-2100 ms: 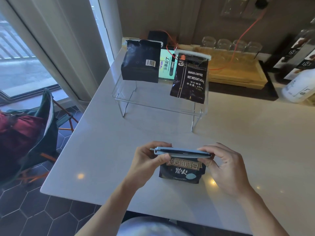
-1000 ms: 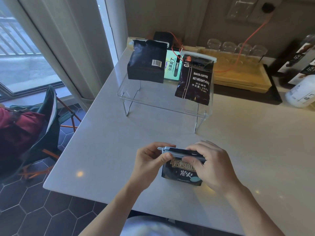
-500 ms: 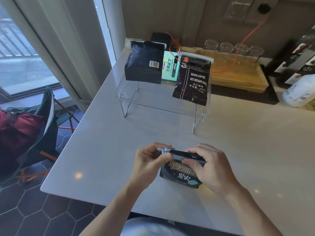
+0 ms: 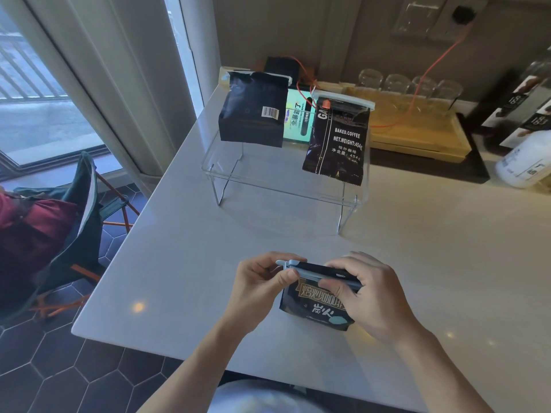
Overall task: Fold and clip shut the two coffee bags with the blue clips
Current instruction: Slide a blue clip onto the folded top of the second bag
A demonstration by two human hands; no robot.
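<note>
A small dark coffee bag (image 4: 313, 305) with gold lettering stands on the white counter (image 4: 208, 263) near its front edge. A long pale blue clip (image 4: 310, 273) runs across the bag's folded top. My left hand (image 4: 262, 286) pinches the clip's left end, thumb on the front. My right hand (image 4: 366, 293) covers the clip's right part and the bag's right side, fingers pressing on the clip. Whether the clip is latched cannot be told.
A clear acrylic stand (image 4: 268, 186) sits further back with two dark coffee bags on it, one on the left (image 4: 253, 114) and one on the right (image 4: 337, 141), each clipped at the top. Behind are a wooden tray (image 4: 417, 135), upturned glasses (image 4: 408, 84) and a white bottle (image 4: 524, 162). A folding chair (image 4: 77, 219) stands left.
My right hand slid leftwards from the clip's right end onto its middle and over the bag. The bag has tilted a little; my left hand kept its hold.
</note>
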